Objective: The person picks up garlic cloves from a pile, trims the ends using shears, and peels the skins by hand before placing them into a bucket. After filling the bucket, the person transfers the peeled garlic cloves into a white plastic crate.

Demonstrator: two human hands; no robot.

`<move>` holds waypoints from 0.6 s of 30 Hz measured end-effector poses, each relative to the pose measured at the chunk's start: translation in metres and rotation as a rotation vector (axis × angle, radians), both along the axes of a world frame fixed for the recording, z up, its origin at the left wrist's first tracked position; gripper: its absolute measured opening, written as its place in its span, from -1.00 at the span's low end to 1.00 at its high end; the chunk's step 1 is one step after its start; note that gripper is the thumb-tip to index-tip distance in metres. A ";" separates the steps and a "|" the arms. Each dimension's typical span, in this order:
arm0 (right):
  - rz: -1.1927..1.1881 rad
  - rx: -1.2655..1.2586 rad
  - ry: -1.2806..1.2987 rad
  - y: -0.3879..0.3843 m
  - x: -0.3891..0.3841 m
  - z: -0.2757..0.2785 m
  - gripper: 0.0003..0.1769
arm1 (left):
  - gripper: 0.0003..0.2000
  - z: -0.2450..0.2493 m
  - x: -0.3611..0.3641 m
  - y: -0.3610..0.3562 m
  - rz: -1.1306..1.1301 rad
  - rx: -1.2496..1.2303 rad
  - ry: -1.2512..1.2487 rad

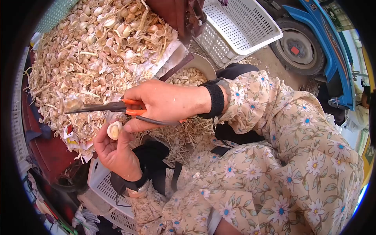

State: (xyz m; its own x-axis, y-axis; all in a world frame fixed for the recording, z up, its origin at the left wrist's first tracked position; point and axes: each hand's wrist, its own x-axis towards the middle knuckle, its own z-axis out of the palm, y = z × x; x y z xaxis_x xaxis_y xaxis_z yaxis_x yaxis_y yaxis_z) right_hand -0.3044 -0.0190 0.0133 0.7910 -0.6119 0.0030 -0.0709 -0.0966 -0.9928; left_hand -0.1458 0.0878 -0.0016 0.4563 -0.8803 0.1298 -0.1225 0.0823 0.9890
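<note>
A pale garlic clove (114, 131) is pinched between the thumb and fingers of my left hand (117, 154). My right hand (166, 102) grips scissors (135, 108) with orange-lined handles, the dark blades pointing left just above the clove. The right thumb reaches down close to the clove; whether it touches cannot be made out. Behind both hands spreads a large heap of garlic cloves, skins and dry stalks (98, 55). Partly hidden behind my right wrist, a round bowl (209, 64) holds peeled cloves (190, 76).
A white perforated crate (250, 43) stands at the back right, near the wheel (297, 47) of a blue vehicle (333, 43). Another white crate (103, 178) sits low at the left. Dry husks (176, 139) lie below my hands, by my floral-patterned clothing (274, 164).
</note>
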 end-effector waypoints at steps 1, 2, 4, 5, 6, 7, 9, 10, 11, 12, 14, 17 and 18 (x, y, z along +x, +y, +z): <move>-0.048 -0.032 -0.065 0.001 0.002 -0.002 -0.61 | -0.67 0.000 0.001 0.001 -0.024 0.036 -0.016; -0.095 -0.067 -0.128 0.001 0.003 -0.005 -0.63 | -0.68 -0.001 0.002 0.002 -0.071 0.081 0.024; -0.111 -0.218 -0.181 0.002 0.007 -0.008 -0.69 | -0.69 -0.001 -0.001 0.000 -0.169 0.168 0.107; -0.119 -0.289 -0.206 0.003 0.008 -0.010 -0.71 | -0.70 0.000 -0.009 -0.003 -0.112 0.224 0.112; -0.095 -0.343 -0.189 0.002 0.007 -0.012 -0.73 | -0.69 0.001 -0.012 -0.004 -0.129 0.263 0.099; -0.071 -0.397 -0.172 0.001 0.006 -0.014 -0.75 | -0.69 0.001 -0.014 -0.004 -0.147 0.302 0.085; -0.028 -0.452 -0.139 -0.001 0.003 -0.018 -0.77 | -0.66 0.002 -0.014 -0.003 -0.213 0.375 0.099; 0.020 -0.448 -0.113 -0.004 0.002 -0.019 -0.76 | -0.66 0.002 -0.013 -0.003 -0.250 0.437 0.104; 0.068 -0.442 -0.086 -0.006 0.000 -0.021 -0.76 | -0.66 0.002 -0.013 -0.003 -0.289 0.501 0.109; 0.116 -0.436 -0.059 -0.006 -0.002 -0.022 -0.75 | -0.66 0.001 -0.013 -0.003 -0.328 0.562 0.115; 0.181 -0.425 0.043 -0.006 -0.006 -0.018 -0.75 | -0.65 0.000 -0.011 -0.004 -0.385 0.653 0.107; 0.250 -0.458 0.106 -0.005 -0.009 -0.017 -0.75 | -0.64 -0.003 -0.012 -0.005 -0.454 0.691 0.173; 0.266 -0.481 0.111 -0.005 -0.010 -0.017 -0.75 | -0.64 -0.004 -0.012 -0.006 -0.475 0.683 0.205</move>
State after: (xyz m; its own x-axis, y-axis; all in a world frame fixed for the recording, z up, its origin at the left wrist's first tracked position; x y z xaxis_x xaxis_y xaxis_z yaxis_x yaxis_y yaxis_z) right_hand -0.3139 -0.0238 -0.0040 0.9294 -0.3412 0.1405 -0.0838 -0.5659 -0.8202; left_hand -0.1581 0.0818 -0.0051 -0.0239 -0.8389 -0.5437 -0.0391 -0.5427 0.8390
